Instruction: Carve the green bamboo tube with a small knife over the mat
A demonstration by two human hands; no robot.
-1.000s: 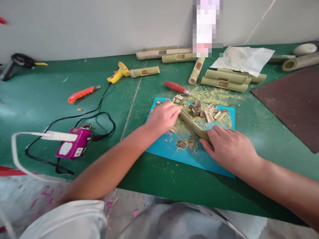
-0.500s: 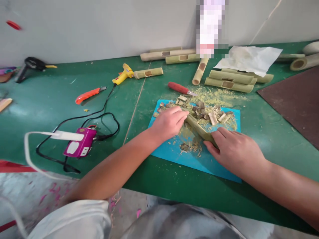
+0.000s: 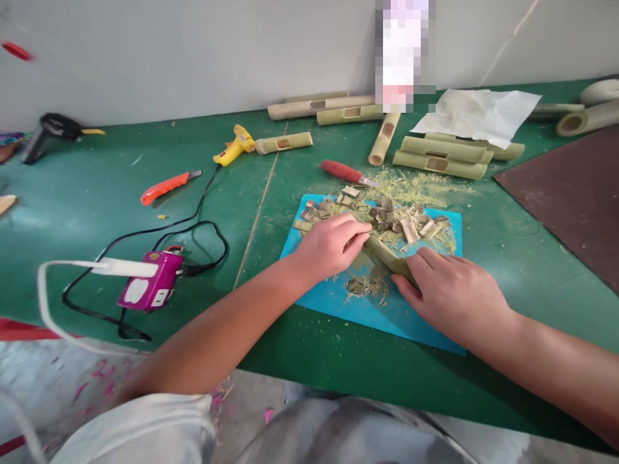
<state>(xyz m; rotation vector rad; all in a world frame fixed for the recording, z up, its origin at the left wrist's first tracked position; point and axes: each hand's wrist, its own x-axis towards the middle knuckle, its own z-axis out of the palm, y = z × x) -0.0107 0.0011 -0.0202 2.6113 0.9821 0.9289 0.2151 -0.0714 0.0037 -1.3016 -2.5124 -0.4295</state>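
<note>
bamboo tube [image 3: 387,258] in both hands [image 3: 454,287], long axis diag, far-l to near-r

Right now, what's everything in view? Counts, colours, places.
Bamboo tube: one, green, in hands
Other tubes: several, green, tan, rear
Chips: many, brown, tan, on sheet
Sheet: one, blue, beneath chips
Knife: one, red-handled, behind sheet
Cutter: one, orange, left
Glue gun: one, yellow, behind cutter
Adapter: one, purple, left
Cords: several, black, white, by adapter
Tool: one, black, far left
Paper: one, white, right rear
Board: one, brown, right
Table: one, green, underneath
Wall: one, grey, rear
Left hand: one, bare, tube's far end
Right hand: one, bare, near end
Sleeve: one, white, lower left
</note>
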